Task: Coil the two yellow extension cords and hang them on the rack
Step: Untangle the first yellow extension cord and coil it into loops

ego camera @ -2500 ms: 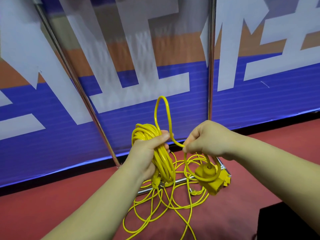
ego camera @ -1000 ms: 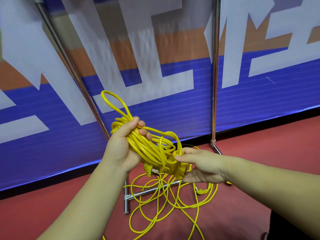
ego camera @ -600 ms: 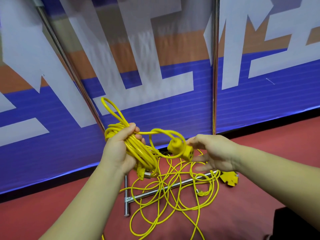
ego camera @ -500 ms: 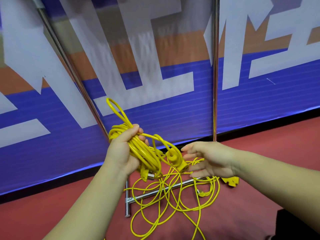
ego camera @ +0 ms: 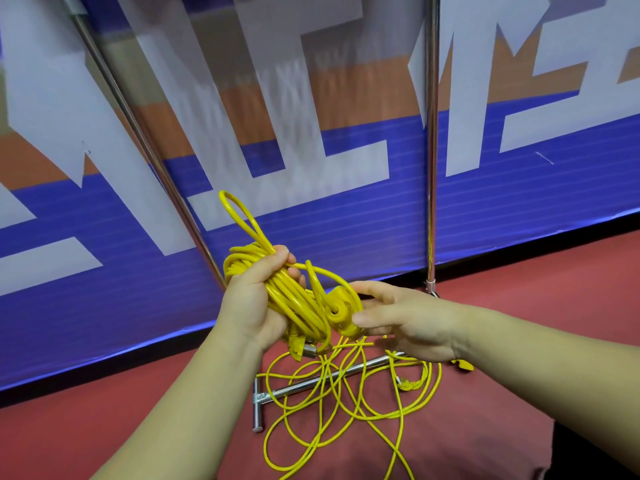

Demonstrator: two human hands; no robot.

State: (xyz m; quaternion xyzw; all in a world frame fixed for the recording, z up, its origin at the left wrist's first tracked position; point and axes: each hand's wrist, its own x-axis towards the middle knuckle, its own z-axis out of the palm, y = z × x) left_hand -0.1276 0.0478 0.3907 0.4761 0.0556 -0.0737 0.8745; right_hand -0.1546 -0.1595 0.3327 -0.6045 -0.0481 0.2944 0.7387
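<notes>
My left hand (ego camera: 254,303) grips a coiled yellow extension cord (ego camera: 287,292) in front of me, with one loop (ego camera: 239,213) sticking up above the fist. The coil's yellow socket end (ego camera: 341,311) sits just right of the bundle, and my right hand (ego camera: 405,320) holds it between thumb and fingers. Its metal-pronged plug (ego camera: 304,348) hangs below my left hand. A second yellow cord (ego camera: 346,393) lies loose and tangled on the red floor beneath, over the rack's base bar (ego camera: 322,379). The rack's two steel uprights (ego camera: 430,140) rise behind.
A blue, white and orange banner wall (ego camera: 346,209) stands close behind the rack. The slanted left upright (ego camera: 145,140) passes just behind my left hand. A yellow socket block (ego camera: 462,363) lies on the floor under my right wrist. A dark object (ego camera: 595,455) sits at bottom right.
My right hand wound the cord's end around the coil and brought the socket end in against the bundle. My left hand kept its grip and tilted the coil.
</notes>
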